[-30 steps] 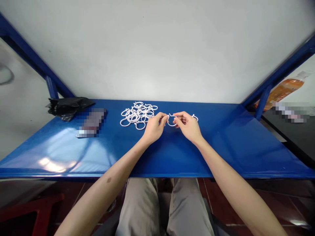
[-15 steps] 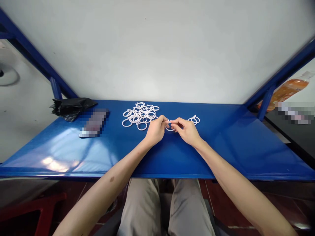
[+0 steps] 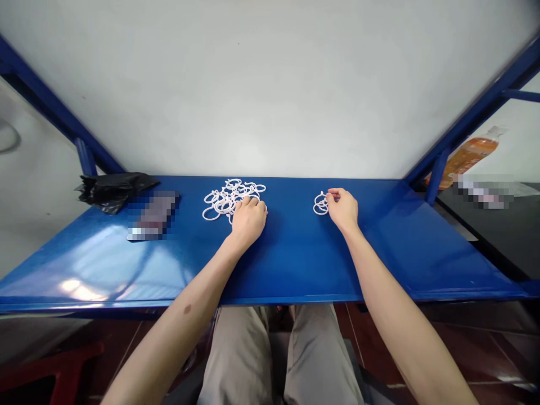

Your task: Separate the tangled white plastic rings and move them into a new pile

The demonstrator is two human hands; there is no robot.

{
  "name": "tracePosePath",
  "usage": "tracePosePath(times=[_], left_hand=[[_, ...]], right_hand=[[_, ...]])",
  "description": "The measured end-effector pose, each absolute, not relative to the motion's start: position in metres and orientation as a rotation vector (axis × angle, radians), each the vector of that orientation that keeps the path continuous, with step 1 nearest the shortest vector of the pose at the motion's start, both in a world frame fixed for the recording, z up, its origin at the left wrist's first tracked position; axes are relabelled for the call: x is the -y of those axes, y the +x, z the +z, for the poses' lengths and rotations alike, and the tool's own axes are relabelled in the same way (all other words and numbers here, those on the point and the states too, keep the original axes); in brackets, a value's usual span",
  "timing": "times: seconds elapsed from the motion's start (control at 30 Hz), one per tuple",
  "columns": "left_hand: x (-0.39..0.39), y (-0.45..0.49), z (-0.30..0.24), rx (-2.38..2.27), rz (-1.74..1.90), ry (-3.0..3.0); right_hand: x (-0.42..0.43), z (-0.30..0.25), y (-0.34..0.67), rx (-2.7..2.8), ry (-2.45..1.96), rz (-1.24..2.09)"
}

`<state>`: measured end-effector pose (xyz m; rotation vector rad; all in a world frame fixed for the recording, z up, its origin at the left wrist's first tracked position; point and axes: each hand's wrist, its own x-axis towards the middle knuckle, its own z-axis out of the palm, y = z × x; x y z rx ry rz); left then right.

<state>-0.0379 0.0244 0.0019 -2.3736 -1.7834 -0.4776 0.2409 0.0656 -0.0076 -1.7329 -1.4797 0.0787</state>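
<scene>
A loose heap of several white plastic rings (image 3: 225, 198) lies on the blue table (image 3: 295, 253) left of centre. My left hand (image 3: 248, 219) rests at the heap's right edge, fingers curled down onto the nearest rings. A smaller cluster of white rings (image 3: 320, 203) lies to the right. My right hand (image 3: 343, 209) is beside that cluster, its thumb and fingertips pinched against the rings there. Whether either hand has a ring lifted off the table cannot be made out.
A crumpled black plastic bag (image 3: 112, 188) and a blurred flat object (image 3: 152, 216) lie at the table's left. Blue frame struts (image 3: 439, 163) rise at both back corners. An orange bottle (image 3: 466, 157) lies on a dark surface at the right.
Both hands held one ring together at the middle; now they have parted. The left hand went left to the big heap, the right hand went right to the small cluster.
</scene>
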Motion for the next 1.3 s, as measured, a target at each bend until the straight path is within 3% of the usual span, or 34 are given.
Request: tracePosePath(times=[0.17, 0.33, 0.5, 0.6, 0.73, 0.93, 1.3], left_hand=[[-0.023, -0.034, 0.007, 1.737, -0.690, -2.360], [-0.019, -0.025, 0.010, 1.519, -1.054, -2.378], [-0.013, -0.018, 0.009, 1.217, -1.214, -2.513], [-0.011, -0.015, 0.007, 1.118, -1.218, -2.608], [-0.011, -0.013, 0.006, 1.203, -1.456, -2.560], [-0.016, -0.013, 0.008, 1.786, -1.762, -2.558], [-0.012, -0.016, 0.001, 1.683, -1.552, -2.710]], right_hand=[[-0.065, -0.006, 0.241, 1.461, -1.788, 0.004], [-0.046, 0.010, 0.215, 1.595, -1.518, 0.021], [-0.023, 0.013, 0.176, 1.765, -1.159, 0.667], [-0.016, 0.010, 0.163, 1.767, -1.086, 0.838], [-0.017, 0.009, 0.165, 1.697, -1.129, 0.713], [-0.019, 0.010, 0.171, 1.666, -1.111, 0.723], [-0.012, -0.001, 0.166, 1.875, -1.100, 0.633]])
